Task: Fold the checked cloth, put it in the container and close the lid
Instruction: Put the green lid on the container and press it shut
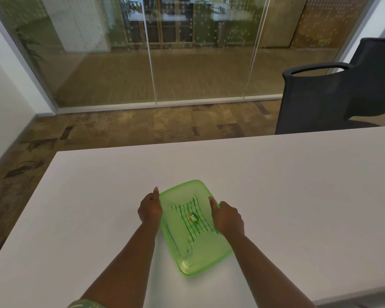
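Note:
A translucent green container (206, 254) sits on the white table (298, 185), its green lid (182, 192) lying on top. Through the lid the folded checked cloth (193, 227) shows as dark stripes, with a small round sticker (193, 217) above it. My left hand (150, 207) presses against the lid's left edge, fingers curled over the rim. My right hand (227, 216) rests on the right edge, thumb on top of the lid. Both hands grip the lid from opposite sides.
A dark office chair (333, 94) stands beyond the table's far right edge. A glass wall (153, 52) runs behind, with patterned carpet (120, 127) between it and the table. The table's left edge slants toward me.

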The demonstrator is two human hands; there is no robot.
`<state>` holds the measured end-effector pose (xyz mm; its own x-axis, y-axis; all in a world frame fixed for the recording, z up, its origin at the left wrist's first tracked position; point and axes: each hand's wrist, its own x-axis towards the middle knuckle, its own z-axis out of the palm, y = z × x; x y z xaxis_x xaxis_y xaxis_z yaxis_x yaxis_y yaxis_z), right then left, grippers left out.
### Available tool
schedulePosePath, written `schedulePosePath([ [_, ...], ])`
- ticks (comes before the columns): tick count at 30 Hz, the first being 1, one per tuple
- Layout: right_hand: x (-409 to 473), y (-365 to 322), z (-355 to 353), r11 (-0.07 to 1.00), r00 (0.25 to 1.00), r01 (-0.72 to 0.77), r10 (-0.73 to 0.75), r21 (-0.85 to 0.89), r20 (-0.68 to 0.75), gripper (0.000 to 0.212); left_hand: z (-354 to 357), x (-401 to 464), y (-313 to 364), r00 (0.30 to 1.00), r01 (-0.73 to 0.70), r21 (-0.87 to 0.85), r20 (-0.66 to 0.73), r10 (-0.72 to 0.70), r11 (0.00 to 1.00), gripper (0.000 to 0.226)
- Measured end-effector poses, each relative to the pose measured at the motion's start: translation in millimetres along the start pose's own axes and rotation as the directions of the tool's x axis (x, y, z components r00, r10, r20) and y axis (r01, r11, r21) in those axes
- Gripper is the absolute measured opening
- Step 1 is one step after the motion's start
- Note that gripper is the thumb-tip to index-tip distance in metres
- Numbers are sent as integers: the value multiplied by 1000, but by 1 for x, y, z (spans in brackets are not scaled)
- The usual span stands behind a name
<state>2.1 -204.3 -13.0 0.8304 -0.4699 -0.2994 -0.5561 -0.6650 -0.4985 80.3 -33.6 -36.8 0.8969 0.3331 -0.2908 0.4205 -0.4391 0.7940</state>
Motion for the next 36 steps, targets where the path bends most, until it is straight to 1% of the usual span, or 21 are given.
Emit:
schedulePosePath([
  [4, -1, -1, 1, 1000, 1000, 3, -3, -14, -15, 64, -3, -1, 1, 1000, 11, 36, 5, -11, 999, 50],
  [5, -1, -1, 1, 1000, 1000, 1, -1, -13, -22, 64, -4, -3, 4, 1000, -11, 88, -10, 12, 996, 47],
  [7, -1, -1, 2, 1000, 1000, -5, 5, -10, -30, 64, -4, -7, 14, 988, -119, 287, -62, 142, 951, 36],
  [8, -2, -2, 2, 1000, 1000, -10, 10, -7, -30, 64, -3, -9, 20, 974, -185, 396, -45, 221, 899, 34],
  [9, -2, -2, 2, 1000, 999, -14, 13, -6, -30, 64, 1, -12, 27, 959, -255, 474, 13, 283, 843, 34],
  [10, -2, -2, 2, 1000, 999, -14, 14, -6, -29, 64, 5, -15, 34, 944, -317, 518, 94, 316, 795, 36],
  [11, -2, -2, 1, 1000, 1000, -13, 13, -7, -28, 64, 12, -18, 40, 931, -363, 538, 176, 320, 761, 40],
  [13, -1, -2, 1, 1000, 1000, -10, 10, -6, -25, 63, 27, -21, 52, 909, -410, 555, 309, 279, 723, 48],
  [15, -2, -2, 1, 1000, 1000, -8, 7, -9, -27, 64, 38, -22, 65, 908, -388, 560, 368, 200, 732, 53],
  [19, -2, -2, 2, 1000, 1000, 6, -6, -19, -27, 64, 45, -17, 78, 940, -237, 562, 338, 41, 792, 52],
  [22, -1, -1, 1, 1000, 1000, -2, 2, -13, -21, 63, 47, -15, 79, 944, -202, 549, 330, 12, 811, 49],
  [28, -1, -1, 2, 1000, 1000, -11, 10, -17, -22, 64, 50, -18, 76, 957, -215, 539, 282, 66, 815, 47],
  [32, -4, -3, 1, 999, 998, -34, 32, -33, -55, 62, 49, -24, 71, 942, -318, 549, 273, 193, 773, 54],
  [34, -6, -5, 2, 997, 994, -77, 75, -29, -73, 61, 45, -30, 63, 937, -346, 557, 242, 251, 755, 62],
  [36, -7, -7, 3, 989, 986, -146, 148, 27, -78, 60, 39, -39, 50, 935, -354, 596, 208, 287, 721, 66],
])
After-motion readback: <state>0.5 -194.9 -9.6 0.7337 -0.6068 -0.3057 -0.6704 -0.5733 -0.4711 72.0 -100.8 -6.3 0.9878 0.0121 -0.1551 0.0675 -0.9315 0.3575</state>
